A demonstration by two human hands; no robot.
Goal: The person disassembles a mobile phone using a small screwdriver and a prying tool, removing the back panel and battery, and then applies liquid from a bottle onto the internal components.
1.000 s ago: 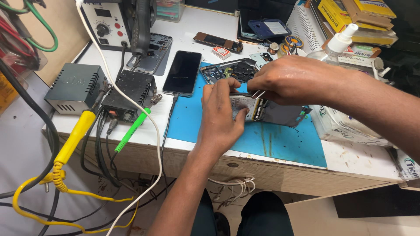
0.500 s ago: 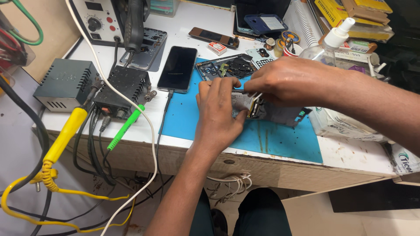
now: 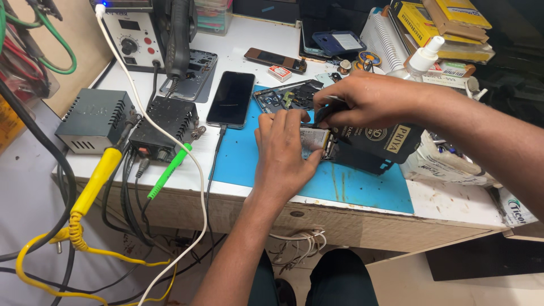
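Hands (image 3: pixel 283 150) barely shifted, opened phone (image 3: pixel 317 141) beneath them

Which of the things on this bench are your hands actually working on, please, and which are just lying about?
In hand:
- left hand pressing the opened phone body
- right hand holding a thin metal tool
- blue rectangular work mat beneath

Lying about:
- black flat smartphone
- white nozzle bottle
- grey metal box
- yellow-handled tool
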